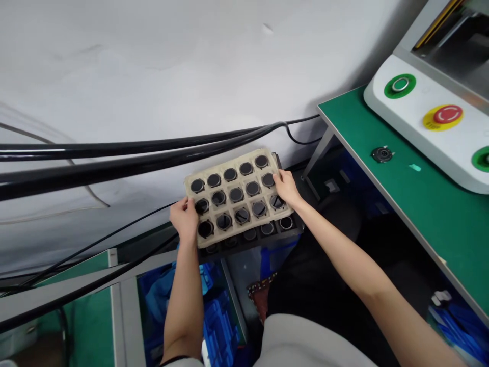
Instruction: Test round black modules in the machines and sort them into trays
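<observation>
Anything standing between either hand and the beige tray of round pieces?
Nothing visible: the left hand and right hand hold the beige tray directly at opposite ends; black cables pass beyond its far edge without crossing it.

Single head cam, worn approx at eye ht, looks fwd & steeply down over wearer's own grey shirt (305, 341), v. close at btm edge. Forearms (336, 244) run up from btm; left hand (184, 218), right hand (286, 188) & beige tray (221, 168) sit abt mid-frame, arm's reach. White wall (191, 61) fills top, faced head-on-ish. Machine panel (412, 109) cut off at R edge, green tabletop (420, 204) seen from above.
</observation>
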{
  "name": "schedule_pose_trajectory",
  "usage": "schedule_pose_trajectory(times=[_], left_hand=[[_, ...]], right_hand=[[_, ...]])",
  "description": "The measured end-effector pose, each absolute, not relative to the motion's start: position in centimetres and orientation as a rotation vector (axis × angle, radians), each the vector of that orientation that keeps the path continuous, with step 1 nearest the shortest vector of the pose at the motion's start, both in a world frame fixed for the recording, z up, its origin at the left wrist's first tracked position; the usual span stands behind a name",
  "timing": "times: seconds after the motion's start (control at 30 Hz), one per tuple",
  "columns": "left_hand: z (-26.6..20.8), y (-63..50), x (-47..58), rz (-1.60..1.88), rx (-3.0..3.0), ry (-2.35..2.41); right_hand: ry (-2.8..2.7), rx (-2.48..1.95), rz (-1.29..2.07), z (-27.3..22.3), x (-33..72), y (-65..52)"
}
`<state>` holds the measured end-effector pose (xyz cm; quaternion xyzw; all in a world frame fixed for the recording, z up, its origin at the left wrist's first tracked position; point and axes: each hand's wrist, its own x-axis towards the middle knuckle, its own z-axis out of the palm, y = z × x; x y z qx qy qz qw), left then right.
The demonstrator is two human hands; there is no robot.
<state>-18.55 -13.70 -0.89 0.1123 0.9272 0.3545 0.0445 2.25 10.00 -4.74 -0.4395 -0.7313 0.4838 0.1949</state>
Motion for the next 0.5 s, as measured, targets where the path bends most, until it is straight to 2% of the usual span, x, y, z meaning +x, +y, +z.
schedule_pose_trajectory(times=[0.17, 0.3, 0.5], left_hand=[[0.3, -13.5, -18.2, 0.960, 0.381, 2.956], [1.9, -11.8, -14.6, 0.941, 0.710, 3.000], [3.3, -6.6, -6.9, 0.622, 1.664, 2.314]], right_hand=[[-2.066, -1.228, 1.347, -4.7, 2.1, 9.7], [-2.046, -1.193, 1.368, -4.5, 2.3, 9.6], [-1.938, -1.158, 1.374, -3.3, 5.9, 9.1]])
